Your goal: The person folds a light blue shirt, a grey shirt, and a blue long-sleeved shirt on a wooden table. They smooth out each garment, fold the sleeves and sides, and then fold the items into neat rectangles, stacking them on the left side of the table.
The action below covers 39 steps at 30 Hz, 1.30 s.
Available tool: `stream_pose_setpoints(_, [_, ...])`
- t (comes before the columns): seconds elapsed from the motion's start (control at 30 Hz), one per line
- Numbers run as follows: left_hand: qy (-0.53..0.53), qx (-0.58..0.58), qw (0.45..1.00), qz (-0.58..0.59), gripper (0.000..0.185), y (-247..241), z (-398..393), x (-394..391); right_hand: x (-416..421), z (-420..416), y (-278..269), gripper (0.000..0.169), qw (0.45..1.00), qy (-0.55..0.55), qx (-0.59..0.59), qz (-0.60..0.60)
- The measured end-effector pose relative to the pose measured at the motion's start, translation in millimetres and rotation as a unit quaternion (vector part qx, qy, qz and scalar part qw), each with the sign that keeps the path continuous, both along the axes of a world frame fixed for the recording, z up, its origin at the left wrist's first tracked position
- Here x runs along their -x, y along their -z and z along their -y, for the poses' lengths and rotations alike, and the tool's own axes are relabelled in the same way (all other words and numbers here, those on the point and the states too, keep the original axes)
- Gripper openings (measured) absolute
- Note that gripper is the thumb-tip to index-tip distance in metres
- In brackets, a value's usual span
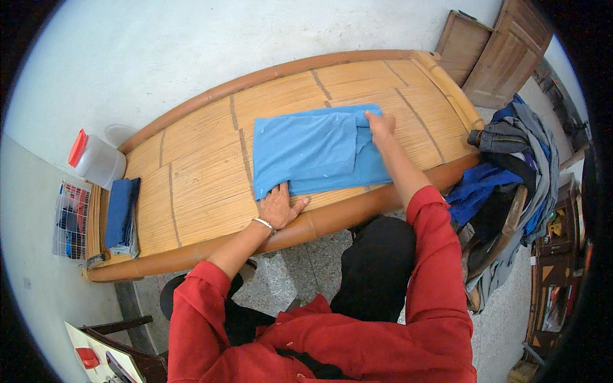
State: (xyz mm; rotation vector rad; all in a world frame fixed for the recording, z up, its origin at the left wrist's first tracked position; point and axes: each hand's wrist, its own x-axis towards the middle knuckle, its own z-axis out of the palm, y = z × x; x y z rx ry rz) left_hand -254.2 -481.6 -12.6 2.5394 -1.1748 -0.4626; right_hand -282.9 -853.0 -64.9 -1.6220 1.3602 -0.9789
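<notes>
A light blue cloth garment [306,143] lies folded in layers on a bamboo-slat bed [206,201]. My right hand [381,127] pinches its upper right corner, where the top layer is bunched and a lower layer shows beneath. At the lower left edge of the garment, my left hand [280,208] rests on the slats with the thumb spread. Its fingertips slip under the fabric and are partly hidden. A light-coloured bracelet [264,224] circles the left wrist.
Folded dark blue clothes [120,210], a plastic jar with a red lid [100,160] and a wire basket [72,220] stand at the left end. Clothes [515,143] hang piled over a wooden chair [503,234] at right. A bamboo rail [311,227] edges the near side.
</notes>
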Motion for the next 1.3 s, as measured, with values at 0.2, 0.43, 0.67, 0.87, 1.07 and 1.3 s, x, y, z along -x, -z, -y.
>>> stream_pose_setpoints(0.2, [-0.022, -0.003, 0.999, 0.024, 0.089, 0, -16, -8, 2, -27, -59, 0.013, 0.960, -0.222, -0.110, 0.133])
stream_pose_setpoints(0.43, [-0.016, -0.010, 0.999, 0.035, 0.090, 3, -14, -6, 14, -24, -34, 0.025, 0.960, -0.061, 0.243, -0.124])
stream_pose_setpoints(0.67, [-0.019, -0.018, 0.999, 0.024, 0.090, -1, -12, -5, 17, -117, -60, 0.061, 0.790, -0.331, 0.453, -0.246])
stream_pose_setpoints(0.87, [0.019, -0.026, 0.999, 0.030, 0.083, 0, -15, -8, 21, -114, -34, 0.074, 0.789, -0.337, 0.300, -0.417])
stream_pose_setpoints(1.07, [-0.026, -0.096, 0.979, -0.177, 0.059, -78, -9, -32, 48, -123, -39, 0.076, 0.790, -0.365, 0.264, -0.416])
stream_pose_setpoints(1.3, [-0.142, 0.216, 0.949, 0.183, 0.061, 14, -33, -103, 54, -143, -38, 0.076, 0.794, -0.365, 0.276, -0.400])
